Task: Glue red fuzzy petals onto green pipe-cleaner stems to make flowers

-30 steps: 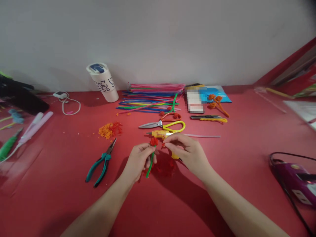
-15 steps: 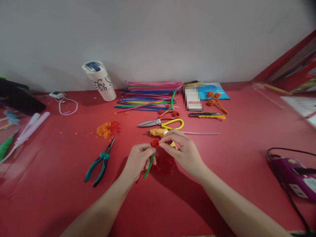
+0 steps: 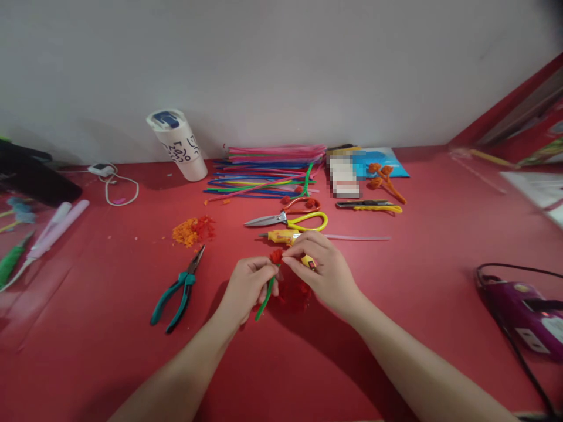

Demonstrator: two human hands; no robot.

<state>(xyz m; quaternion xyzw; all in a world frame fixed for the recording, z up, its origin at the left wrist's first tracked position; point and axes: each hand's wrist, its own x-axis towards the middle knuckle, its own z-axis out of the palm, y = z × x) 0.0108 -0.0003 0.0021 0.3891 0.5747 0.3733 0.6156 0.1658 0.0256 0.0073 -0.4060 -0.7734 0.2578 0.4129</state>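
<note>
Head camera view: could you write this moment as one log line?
left hand: holds green stem | right hand: at red flower head | scissors, glue gun, pliers: on table

Flower (image 3: pixel 276 256) before glue gun (image 3: pixel 281 236), scissors (image 3: pixel 284 218) behind gun, pliers (image 3: pixel 188 278) at left
</note>
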